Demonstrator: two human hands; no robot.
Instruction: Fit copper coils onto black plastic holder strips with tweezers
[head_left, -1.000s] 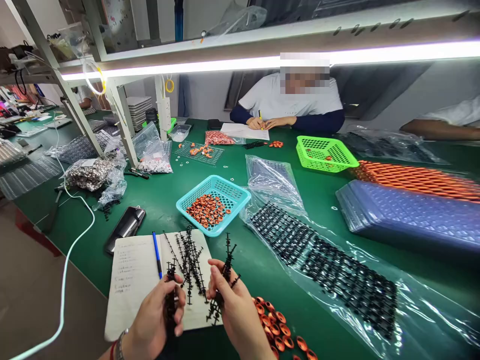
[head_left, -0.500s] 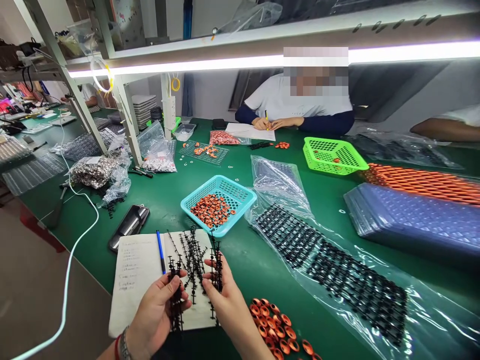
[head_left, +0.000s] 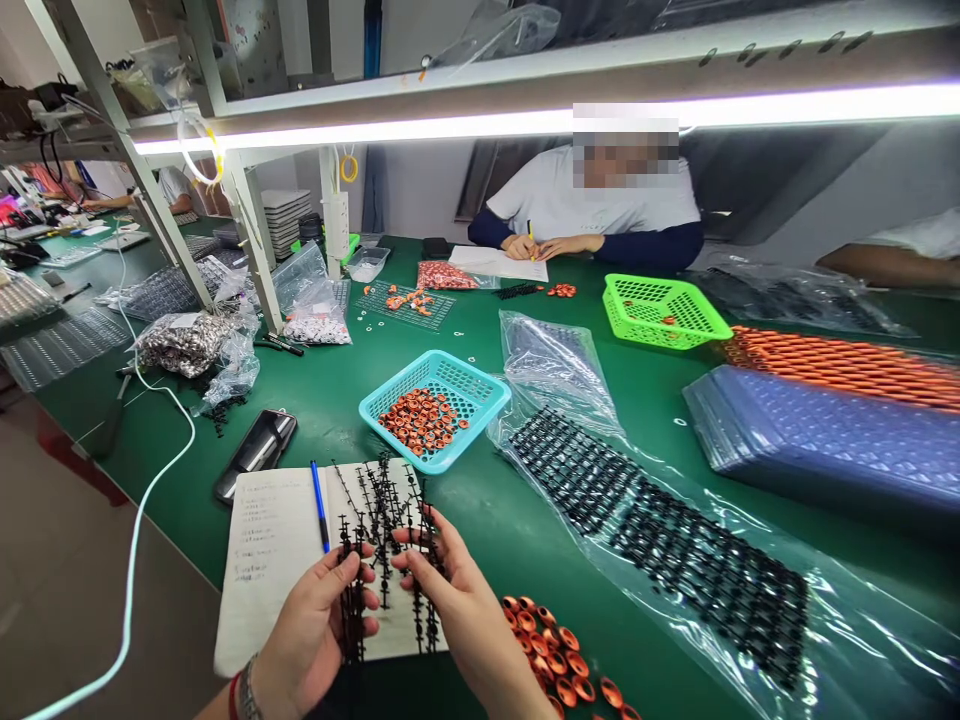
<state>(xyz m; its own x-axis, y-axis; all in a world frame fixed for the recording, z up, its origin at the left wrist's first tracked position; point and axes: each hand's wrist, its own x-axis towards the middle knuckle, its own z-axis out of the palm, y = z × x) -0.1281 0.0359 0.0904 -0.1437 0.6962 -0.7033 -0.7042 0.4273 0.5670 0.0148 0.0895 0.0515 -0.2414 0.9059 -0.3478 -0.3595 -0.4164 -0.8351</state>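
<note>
My left hand [head_left: 315, 610] is closed around a bundle of thin black plastic strips [head_left: 352, 600] with small crossbars, held upright over the notebook. My right hand [head_left: 457, 590] grips a smaller bunch of the same black strips [head_left: 424, 590] between thumb and fingers. Between the hands, more loose black strips [head_left: 385, 500] lie in a heap on the open notebook [head_left: 251, 600]. A blue pen [head_left: 320, 505] rests on its page. Behind the notebook stands a light-blue basket [head_left: 480, 400] with orange-and-black rings [head_left: 424, 420] inside. More orange rings [head_left: 551, 650] are piled beside my right forearm.
Plastic-wrapped black strips [head_left: 660, 540] and stacked clear trays [head_left: 810, 440] lie to the right. A green basket [head_left: 660, 325] stands farther back. Left are a black case [head_left: 256, 455], bagged parts [head_left: 187, 342] and a white cable [head_left: 139, 530]. A co-worker [head_left: 585, 210] writes across the table.
My right hand has moved slightly left toward my left hand, and its strips have shifted lower. My left hand keeps nearly the same place, still holding its bundle.
</note>
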